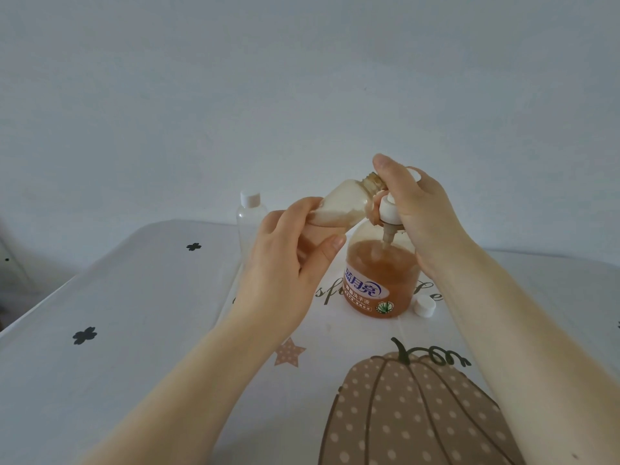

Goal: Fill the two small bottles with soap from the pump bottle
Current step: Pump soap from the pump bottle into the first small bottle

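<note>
Tipped on its side, one small bottle [335, 204] is gripped by the curled left hand [292, 260], its open mouth held right at the pump [389, 213]. The pump is pressed and wrapped by the fingers of the right hand [419, 209]. One pump bottle [379, 280] of orange soap is seen standing on the counter [134, 297], under both hands. A second small bottle [251, 223], capped and clear, is stood behind the left hand. One loose white cap [424, 306] is laid beside the pump bottle.
</note>
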